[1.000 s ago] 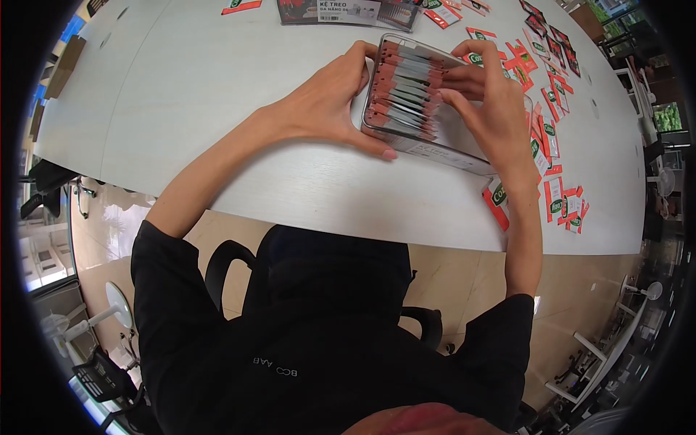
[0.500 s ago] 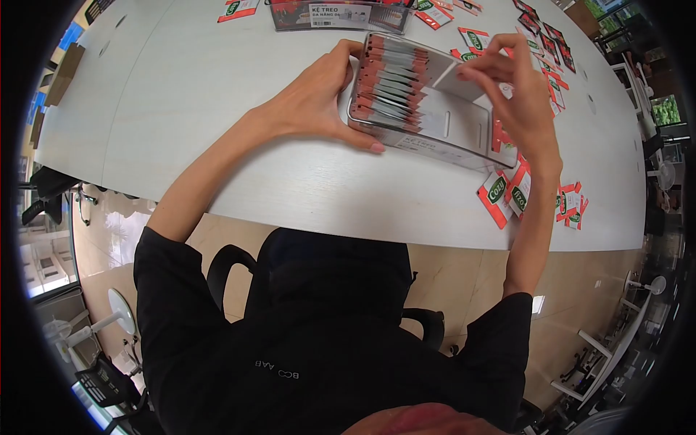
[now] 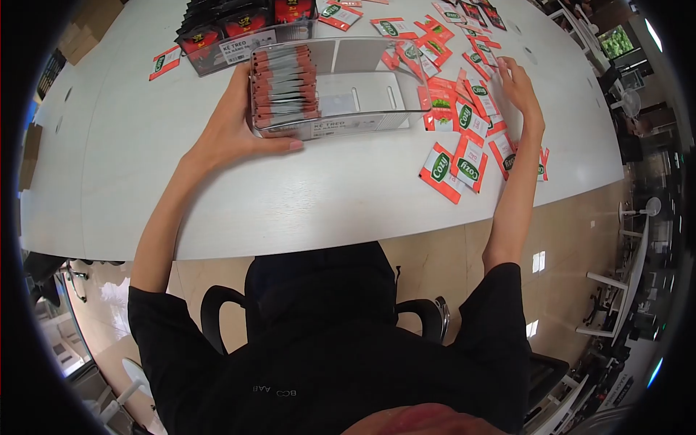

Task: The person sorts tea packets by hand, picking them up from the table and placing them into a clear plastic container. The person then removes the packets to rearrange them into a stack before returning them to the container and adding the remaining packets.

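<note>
A clear plastic bin [image 3: 377, 119] lies on the white table, with a row of red and silver sachets [image 3: 285, 83] stacked in its left part; its right part shows a bare bottom. My left hand [image 3: 235, 127] grips the bin's left end, thumb along the near side. Over the right edge of a loose pile of red and white Cozy sachets [image 3: 465, 116] is my right hand [image 3: 518, 87]. Its fingers are bent and point toward the pile; whether they touch or hold a sachet is too small to tell.
Behind the bin stands a second clear bin [image 3: 235, 56] full of black and red packets [image 3: 245, 24]. One Cozy sachet [image 3: 165, 63] lies left of it. More sachets and dark packets [image 3: 493, 16] lie at the back right. The table's front edge [image 3: 326, 246] is near my body.
My right hand has moved away from above the bin to the right side of the sachet pile. The view has shifted, and the bin now sits more level, still in my left hand.
</note>
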Motion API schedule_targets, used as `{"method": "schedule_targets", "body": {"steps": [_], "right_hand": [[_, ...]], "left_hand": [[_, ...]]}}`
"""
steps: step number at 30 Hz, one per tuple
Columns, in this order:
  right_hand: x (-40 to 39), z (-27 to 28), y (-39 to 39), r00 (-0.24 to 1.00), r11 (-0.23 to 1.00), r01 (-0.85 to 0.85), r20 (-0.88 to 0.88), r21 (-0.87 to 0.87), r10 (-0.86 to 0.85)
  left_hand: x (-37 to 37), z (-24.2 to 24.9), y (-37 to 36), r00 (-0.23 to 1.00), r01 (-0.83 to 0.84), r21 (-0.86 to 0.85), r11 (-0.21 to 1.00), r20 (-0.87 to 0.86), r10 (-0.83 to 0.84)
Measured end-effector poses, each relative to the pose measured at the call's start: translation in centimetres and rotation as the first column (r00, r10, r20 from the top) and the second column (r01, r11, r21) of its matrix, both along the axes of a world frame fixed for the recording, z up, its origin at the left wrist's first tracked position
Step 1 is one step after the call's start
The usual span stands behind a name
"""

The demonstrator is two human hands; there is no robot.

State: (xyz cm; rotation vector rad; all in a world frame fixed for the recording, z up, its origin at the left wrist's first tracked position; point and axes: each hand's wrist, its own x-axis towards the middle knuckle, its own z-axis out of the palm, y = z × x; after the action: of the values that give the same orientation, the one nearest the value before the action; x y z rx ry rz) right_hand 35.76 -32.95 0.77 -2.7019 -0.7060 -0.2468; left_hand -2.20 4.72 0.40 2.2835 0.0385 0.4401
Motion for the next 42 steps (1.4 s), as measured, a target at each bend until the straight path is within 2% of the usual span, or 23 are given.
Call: {"method": "schedule_targets", "body": {"steps": [2, 3, 6, 8, 10, 12, 13, 15, 16, 18, 19, 20, 21, 22, 24, 25, 29, 31, 38, 40, 42], "right_hand": [[-0.3, 0.7, -0.9, 0.991, 0.999, -0.033, -0.127, 0.022, 0.036], [-0.6, 0.8, -0.7, 0.992, 0.999, -0.032, -0.124, 0.021, 0.034], [-1.2, -0.2, 0.7, 0.997, 0.994, -0.067, -0.038, 0.083, 0.07], [-0.1, -2.9, 1.7, 0.976, 0.996, -0.035, 0.217, 0.08, 0.017], [1.0, -4.1, 1.9, 0.958, 0.989, -0.055, 0.285, 0.135, 0.014], [1.3, -3.4, 1.8, 0.998, 0.989, -0.032, -0.055, 0.143, 0.041], [0.8, -2.9, 1.8, 0.998, 0.989, -0.034, -0.056, 0.144, 0.043], [-0.5, -2.3, 1.4, 0.997, 0.99, 0.003, 0.076, 0.139, -0.013], [-0.4, -2.2, 1.4, 0.997, 0.99, 0.003, 0.075, 0.138, -0.014], [0.1, -1.9, 1.4, 0.946, 0.967, -0.09, 0.323, 0.237, 0.008], [-1.2, -0.3, 2.0, 0.946, 0.967, -0.092, 0.325, 0.236, 0.01], [-2.5, 1.7, 2.4, 0.986, 0.965, -0.139, 0.124, 0.222, 0.114], [-3.8, 2.9, 2.9, 0.974, 0.958, -0.19, -0.084, 0.216, 0.212], [-4.6, 2.9, 3.1, 0.972, 0.956, -0.197, -0.084, 0.216, 0.219], [-5.6, 2.7, 3.6, 0.955, 0.984, -0.179, -0.239, 0.0, 0.174], [-6.0, 2.9, 4.2, 0.946, 0.986, -0.163, -0.289, -0.027, 0.149], [-4.9, 2.3, 3.8, 0.913, 0.979, -0.202, -0.356, 0.027, 0.198], [-4.5, 2.7, 3.6, 0.858, 0.949, -0.314, -0.433, -0.018, 0.275], [-4.7, 2.4, 3.4, 0.886, 0.953, -0.302, -0.366, 0.007, 0.284], [-6.5, 3.2, 4.3, 0.932, 0.97, -0.241, -0.285, -0.03, 0.223], [-6.7, 3.8, 4.5, 0.917, 0.96, -0.267, -0.329, -0.085, 0.226]], "left_hand": [[0.0, 0.2, -0.2, 1.0, -0.003, -0.046, 0.999, -0.023, 0.002], [0.0, 0.1, -0.2, 1.0, -0.005, -0.059, 0.998, -0.027, 0.003], [-0.1, 0.2, -0.2, 0.999, -0.015, -0.052, 0.999, -0.035, 0.013], [-0.2, 0.2, -0.2, 0.999, -0.02, -0.032, 0.999, -0.044, 0.019], [-0.1, 0.3, -0.3, 1.0, -0.007, -0.03, 1.0, -0.03, 0.007], [-0.1, 0.3, -0.3, 1.0, -0.006, -0.042, 0.999, -0.029, 0.005], [-0.2, 0.3, -0.3, 1.0, -0.004, -0.055, 0.998, -0.028, 0.003], [-0.2, 0.3, -0.4, 1.0, -0.007, -0.065, 0.998, -0.028, 0.006], [-0.2, 0.3, -0.4, 1.0, -0.007, -0.076, 0.997, -0.028, 0.005], [-0.2, 0.3, -0.5, 1.0, -0.01, -0.055, 0.998, -0.029, 0.008], [-0.2, 0.3, -0.5, 0.999, -0.014, -0.033, 0.999, -0.03, 0.013], [-0.2, 0.3, -0.5, 0.999, -0.018, -0.034, 0.999, -0.028, 0.017], [-0.1, 0.3, -0.5, 0.999, -0.013, -0.059, 0.998, -0.03, 0.011], [-0.2, 0.3, -0.5, 0.999, -0.01, -0.084, 0.996, -0.034, 0.007], [-0.1, 0.2, -0.4, 1.0, -0.02, -0.039, 0.999, -0.019, 0.02], [-0.1, 0.1, -0.3, 1.0, -0.021, 0.005, 1.0, -0.004, 0.021], [0.0, -0.3, -0.2, 1.0, -0.026, -0.011, 1.0, -0.015, 0.026], [0.0, -0.4, -0.1, 1.0, -0.022, -0.024, 0.999, -0.012, 0.022], [0.0, -0.3, -0.1, 1.0, -0.007, -0.044, 0.999, -0.005, 0.007], [0.0, -0.4, -0.1, 1.0, -0.019, -0.015, 1.0, -0.002, 0.019], [0.0, -0.3, -0.1, 1.0, -0.019, -0.01, 1.0, -0.008, 0.019]]}}
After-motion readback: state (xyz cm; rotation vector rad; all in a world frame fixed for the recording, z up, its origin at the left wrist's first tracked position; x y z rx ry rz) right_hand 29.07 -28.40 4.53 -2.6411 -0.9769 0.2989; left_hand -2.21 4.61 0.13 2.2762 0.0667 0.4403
